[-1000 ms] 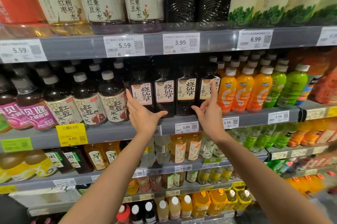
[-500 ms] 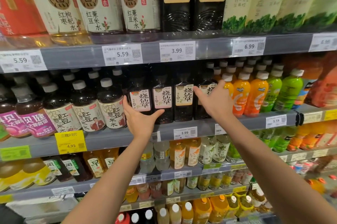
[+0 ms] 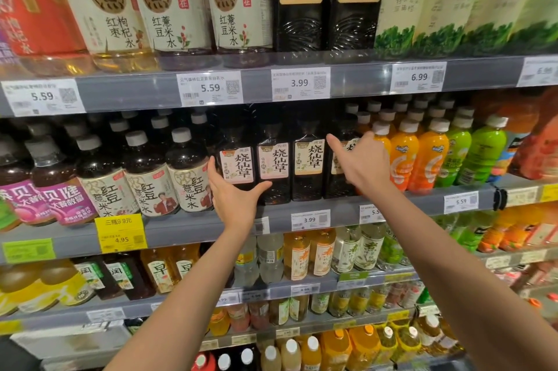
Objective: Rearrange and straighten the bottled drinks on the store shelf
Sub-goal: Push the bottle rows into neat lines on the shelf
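Four dark square-sided plastic bottles with cream paper labels (image 3: pixel 290 165) stand upright in a row at the front of the grey metal shelf (image 3: pixel 407 204), second tier from the top in view, between round dark bottles with white caps (image 3: pixel 187 171) on one side and orange bottles (image 3: pixel 404 156) on the other. The left hand (image 3: pixel 234 200) is spread wide against the leftmost dark bottle, fingers straight up along its outer side and thumb stretched under the label of the next one; it presses flat and clasps nothing. The right hand (image 3: pixel 363 163) lies over the rightmost bottle, hiding most of its label, index finger straight and pointing up and left toward the third bottle. Its other fingers are turned away from view, so I cannot tell whether they curl round the bottle or merely rest on it.

The bottles' long axes run vertical, and the row lies squarely between the two hands, one at each end. My guess is that the coming move is a squeeze inward to close gaps and square the labels.
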A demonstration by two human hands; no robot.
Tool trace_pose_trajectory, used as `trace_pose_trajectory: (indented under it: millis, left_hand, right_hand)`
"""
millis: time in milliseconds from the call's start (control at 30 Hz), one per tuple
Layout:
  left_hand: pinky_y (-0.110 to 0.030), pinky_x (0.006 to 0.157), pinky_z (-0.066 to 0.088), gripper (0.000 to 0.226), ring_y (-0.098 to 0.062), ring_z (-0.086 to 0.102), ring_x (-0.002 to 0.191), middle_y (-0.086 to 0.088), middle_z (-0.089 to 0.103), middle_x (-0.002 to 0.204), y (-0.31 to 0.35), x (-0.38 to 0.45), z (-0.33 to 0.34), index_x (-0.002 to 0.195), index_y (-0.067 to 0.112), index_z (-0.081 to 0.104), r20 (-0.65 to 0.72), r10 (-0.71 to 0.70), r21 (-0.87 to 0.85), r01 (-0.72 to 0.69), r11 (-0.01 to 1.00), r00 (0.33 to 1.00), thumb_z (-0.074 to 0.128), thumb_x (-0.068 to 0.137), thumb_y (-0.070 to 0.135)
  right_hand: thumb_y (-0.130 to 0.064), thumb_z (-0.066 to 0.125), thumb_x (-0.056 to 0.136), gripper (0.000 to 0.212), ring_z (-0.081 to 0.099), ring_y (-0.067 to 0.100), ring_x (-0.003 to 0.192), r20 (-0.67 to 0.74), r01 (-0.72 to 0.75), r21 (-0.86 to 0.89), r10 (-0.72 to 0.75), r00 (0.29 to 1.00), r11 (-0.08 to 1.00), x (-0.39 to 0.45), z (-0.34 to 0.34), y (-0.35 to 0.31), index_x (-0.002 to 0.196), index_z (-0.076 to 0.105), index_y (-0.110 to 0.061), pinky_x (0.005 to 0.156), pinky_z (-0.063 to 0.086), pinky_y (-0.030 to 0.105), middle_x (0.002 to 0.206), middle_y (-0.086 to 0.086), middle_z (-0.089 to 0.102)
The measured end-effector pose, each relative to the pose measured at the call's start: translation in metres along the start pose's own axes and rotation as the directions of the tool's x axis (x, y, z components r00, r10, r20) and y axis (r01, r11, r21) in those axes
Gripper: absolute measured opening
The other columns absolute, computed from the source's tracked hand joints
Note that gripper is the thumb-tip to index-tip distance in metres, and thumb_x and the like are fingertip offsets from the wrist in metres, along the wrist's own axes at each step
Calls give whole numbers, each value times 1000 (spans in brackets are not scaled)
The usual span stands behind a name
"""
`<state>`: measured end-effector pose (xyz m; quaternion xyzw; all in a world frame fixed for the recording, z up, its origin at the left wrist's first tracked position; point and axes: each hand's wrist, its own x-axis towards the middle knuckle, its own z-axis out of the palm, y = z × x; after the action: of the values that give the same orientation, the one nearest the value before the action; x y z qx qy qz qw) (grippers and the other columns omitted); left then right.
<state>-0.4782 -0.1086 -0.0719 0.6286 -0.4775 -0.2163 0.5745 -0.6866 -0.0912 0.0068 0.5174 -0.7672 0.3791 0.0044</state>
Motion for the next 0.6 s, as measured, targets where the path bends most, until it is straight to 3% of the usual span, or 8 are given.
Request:
trace_pose_trajectory:
  millis: [267,400,500,600]
  left_hand:
    - [-50,102,40,110,-24,39,131,-5,44,141,-4,3,-1,142,19,22,-18,-16,54,17,998,1000,88,56,35]
    - [-50,103,40,110,-26,38,132,-7,42,143,-5,2,-2,143,18,19,-14,22,76,-21,997,1000,86,59,35]
    - [-48,106,36,107,-29,36,133,-14,35,146,-8,-3,-5,145,13,9,18,97,67,-98,993,995,81,68,32]
    - [-40,111,30,86,-29,34,133,-19,29,146,-11,-6,-9,142,5,7,66,148,41,-151,988,987,68,83,24]
  right_hand:
    - [-71,54,77,83,62,33,88,-19,-27,135,30,999,990,-3,8,2,112,51,4,66,52,38,95,19,63]
    - [-84,41,69,91,65,31,90,-5,-35,154,36,999,987,-13,7,7,116,52,-7,73,55,44,96,12,67]
    - [-80,40,75,93,63,36,99,20,-2,-7,2,1000,1000,-32,17,17,144,25,-19,83,52,44,110,13,66]
    - [-64,57,80,103,63,36,100,15,27,33,-28,999,999,-47,27,21,152,-4,-21,83,50,45,118,15,64]
